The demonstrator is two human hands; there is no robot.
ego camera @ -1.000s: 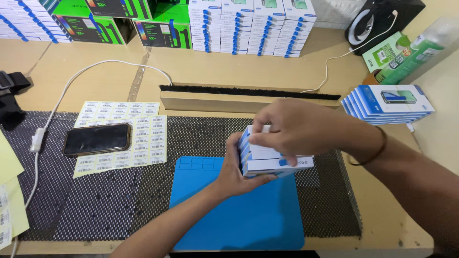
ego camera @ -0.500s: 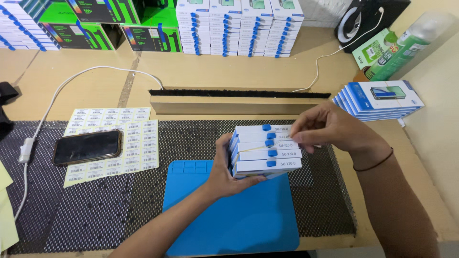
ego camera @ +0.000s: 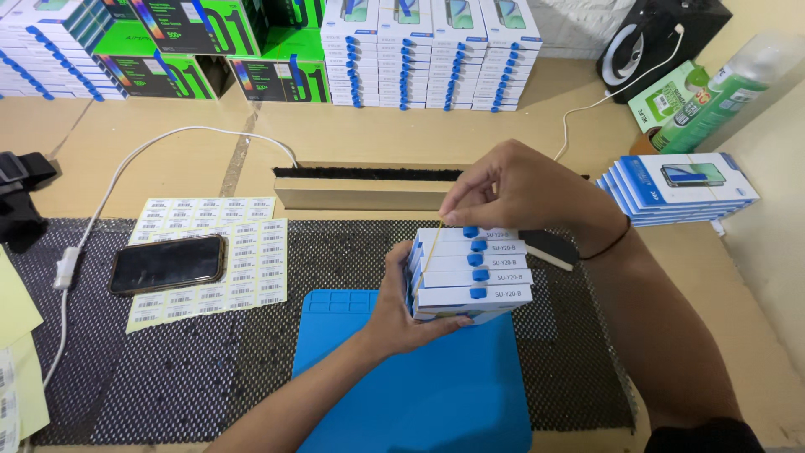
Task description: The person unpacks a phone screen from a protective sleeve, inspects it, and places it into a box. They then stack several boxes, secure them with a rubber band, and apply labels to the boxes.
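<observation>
Banding the boxes: the rubber band is going on right now.

Left hand (ego camera: 402, 315) cups the stack of slim white-and-blue boxes (ego camera: 470, 273) from below and behind, fingers clenched around its lower left corner, holding it up just above the near middle of the tabletop, over the blue mat (ego camera: 436, 394). Right hand (ego camera: 511, 189) arches over the top of the stack, wrist bent, thumb and forefinger pinched on a thin yellow band (ego camera: 428, 252) that runs down the stack's left edge. My read: the band is hooked on one side only, so the next move calls for stretching it across the far side without letting the boxes fan out. The left grip must stay firm. Another banded stack (ego camera: 679, 189) lies at the right edge.
</observation>
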